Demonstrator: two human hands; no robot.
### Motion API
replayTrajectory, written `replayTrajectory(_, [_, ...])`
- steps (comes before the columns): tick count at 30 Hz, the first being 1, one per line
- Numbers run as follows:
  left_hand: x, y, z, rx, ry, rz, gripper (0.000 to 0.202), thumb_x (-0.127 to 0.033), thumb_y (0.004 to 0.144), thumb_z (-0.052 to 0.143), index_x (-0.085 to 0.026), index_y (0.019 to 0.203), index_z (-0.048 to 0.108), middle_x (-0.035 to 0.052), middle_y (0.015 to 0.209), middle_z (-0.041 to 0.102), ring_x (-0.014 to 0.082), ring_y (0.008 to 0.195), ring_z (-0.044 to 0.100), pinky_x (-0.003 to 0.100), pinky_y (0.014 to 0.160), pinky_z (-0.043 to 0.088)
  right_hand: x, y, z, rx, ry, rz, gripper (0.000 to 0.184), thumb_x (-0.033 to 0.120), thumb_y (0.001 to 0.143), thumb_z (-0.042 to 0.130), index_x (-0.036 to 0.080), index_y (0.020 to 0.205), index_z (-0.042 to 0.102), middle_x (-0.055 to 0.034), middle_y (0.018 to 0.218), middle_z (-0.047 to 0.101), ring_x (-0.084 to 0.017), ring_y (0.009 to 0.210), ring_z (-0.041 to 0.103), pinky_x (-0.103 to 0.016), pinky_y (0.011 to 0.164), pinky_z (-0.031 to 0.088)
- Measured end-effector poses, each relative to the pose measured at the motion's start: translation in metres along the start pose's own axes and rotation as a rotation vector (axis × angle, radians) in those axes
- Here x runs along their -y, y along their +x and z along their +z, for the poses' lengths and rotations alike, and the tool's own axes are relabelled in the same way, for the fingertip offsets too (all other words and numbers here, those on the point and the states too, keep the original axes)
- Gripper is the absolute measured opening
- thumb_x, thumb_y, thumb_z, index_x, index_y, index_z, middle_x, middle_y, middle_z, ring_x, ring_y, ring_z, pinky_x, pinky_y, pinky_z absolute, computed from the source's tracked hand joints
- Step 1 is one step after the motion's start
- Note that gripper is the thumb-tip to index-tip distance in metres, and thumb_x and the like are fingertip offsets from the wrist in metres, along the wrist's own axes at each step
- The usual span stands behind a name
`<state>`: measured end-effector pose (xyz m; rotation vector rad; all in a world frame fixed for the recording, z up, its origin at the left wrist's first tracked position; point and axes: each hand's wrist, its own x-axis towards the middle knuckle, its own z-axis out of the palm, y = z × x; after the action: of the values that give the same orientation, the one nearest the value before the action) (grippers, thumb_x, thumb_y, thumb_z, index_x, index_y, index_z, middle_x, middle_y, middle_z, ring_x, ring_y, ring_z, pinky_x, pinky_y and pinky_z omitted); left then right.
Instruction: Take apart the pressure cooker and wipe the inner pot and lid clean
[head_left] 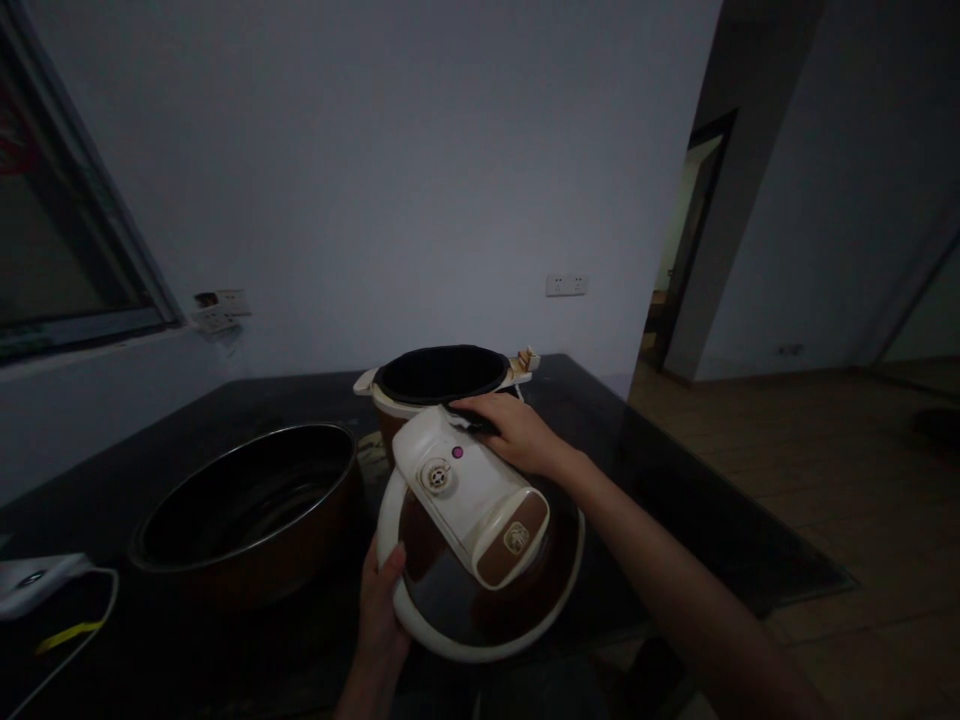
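Observation:
I hold a round rice cooker lid [480, 590], brown with a cream rim and a cream handle block on top, tilted toward me above the dark table. My left hand [382, 600] grips its near left rim, thumb on top. My right hand [514, 430] is closed on the far end of the lid's handle block, next to the cooker body [442, 385]. The cooker body stands open behind the lid, its dark inside showing. A dark metal inner pot [247, 510] sits to the left of the lid.
The black table [675, 480] ends at the right, where a wooden floor begins. A white device with a cable and a yellow strip [45, 590] lies at the near left. A wall with sockets stands behind, a window at the left, a doorway at the right.

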<state>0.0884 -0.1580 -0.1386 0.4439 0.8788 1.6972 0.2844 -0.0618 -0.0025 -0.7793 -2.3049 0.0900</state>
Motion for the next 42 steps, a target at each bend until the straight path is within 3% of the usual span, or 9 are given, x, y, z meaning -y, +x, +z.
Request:
replayTrajectory(5, [0.003,0.002,0.000,0.021,-0.039,-0.002,0.051,-0.036,0.047,0.090,-0.020,0.092,0.071,0.0008,0.074,0.075,0.0240,0.069,0.073,0.035,0.070,0.060,-0.003,0.001,-0.005,0.033,-0.117,-0.008,0.040,0.013,0.084,0.058,0.019,0.124,0.059,-0.0114,0.124,0.065,-0.025,0.115,0.059,-0.046,0.099,0.043])
replayTrajectory(11, [0.007,0.003,-0.004,-0.026,-0.066,-0.027,0.051,-0.034,0.047,0.090,-0.022,0.093,0.073,-0.0011,0.072,0.075,0.0207,0.064,0.072,0.035,0.073,0.060,-0.025,-0.023,-0.005,-0.083,-0.115,0.019,0.049,0.004,0.081,0.048,0.019,0.126,0.056,-0.0109,0.128,0.061,-0.022,0.120,0.053,-0.044,0.103,0.042])
replayTrajectory(17, [0.007,0.002,-0.003,0.013,-0.051,0.006,0.047,-0.035,0.051,0.087,-0.020,0.093,0.073,0.0007,0.073,0.075,0.0242,0.072,0.073,0.036,0.076,0.060,-0.020,-0.049,0.003,-0.100,-0.106,0.014,0.065,0.002,0.080,0.045,0.023,0.142,0.044,-0.0067,0.149,0.045,-0.021,0.145,0.024,-0.053,0.117,0.021])
replayTrajectory(22, [0.009,0.004,-0.004,-0.007,-0.049,0.006,0.047,-0.036,0.048,0.087,-0.020,0.090,0.073,0.0008,0.075,0.076,0.0228,0.067,0.072,0.036,0.075,0.060,-0.015,-0.101,0.019,-0.131,-0.200,0.018,0.069,0.007,0.083,0.046,0.029,0.147,0.035,-0.0034,0.155,0.035,-0.023,0.147,0.019,-0.060,0.117,0.012])
replayTrajectory(29, [0.010,0.006,-0.004,-0.033,-0.044,0.008,0.042,-0.036,0.044,0.087,-0.020,0.079,0.071,-0.0003,0.070,0.075,0.0240,0.065,0.072,0.039,0.077,0.060,0.016,-0.184,0.069,-0.320,-0.184,0.298,0.073,0.009,0.086,0.039,0.034,0.152,0.020,-0.0010,0.161,0.018,-0.028,0.149,0.008,-0.067,0.113,0.014])
replayTrajectory(32, [0.010,0.007,-0.004,-0.042,-0.045,0.007,0.041,-0.036,0.044,0.087,-0.020,0.079,0.071,-0.0005,0.072,0.075,0.0214,0.063,0.071,0.039,0.079,0.059,0.020,-0.177,0.069,-0.345,-0.190,0.351,0.071,0.013,0.089,0.042,0.036,0.152,0.019,-0.0001,0.160,0.020,-0.026,0.148,0.010,-0.066,0.114,0.012])
replayTrajectory(37, [0.010,0.007,-0.004,-0.037,-0.063,0.017,0.039,-0.035,0.044,0.088,-0.021,0.076,0.070,-0.0030,0.068,0.073,0.0196,0.062,0.070,0.039,0.081,0.058,0.006,-0.117,0.042,-0.404,-0.131,0.405,0.053,0.027,0.096,0.040,0.027,0.148,0.034,-0.0049,0.157,0.029,-0.021,0.146,0.022,-0.051,0.118,0.019])
replayTrajectory(39, [0.011,0.007,-0.005,-0.036,-0.058,0.020,0.039,-0.035,0.044,0.088,-0.021,0.077,0.071,-0.0032,0.067,0.073,0.0192,0.061,0.070,0.039,0.081,0.058,0.002,-0.093,0.032,-0.399,-0.079,0.491,0.052,0.033,0.096,0.039,0.019,0.146,0.040,-0.0096,0.153,0.036,-0.024,0.142,0.032,-0.047,0.117,0.024])
replayTrajectory(42, [0.012,0.008,-0.006,-0.033,-0.043,0.022,0.042,-0.036,0.045,0.087,-0.021,0.082,0.072,-0.0023,0.068,0.073,0.0200,0.064,0.070,0.039,0.081,0.058,-0.006,-0.069,0.021,-0.403,0.080,0.686,0.052,0.043,0.092,0.047,0.017,0.137,0.052,-0.0164,0.139,0.054,-0.033,0.129,0.050,-0.052,0.107,0.034])
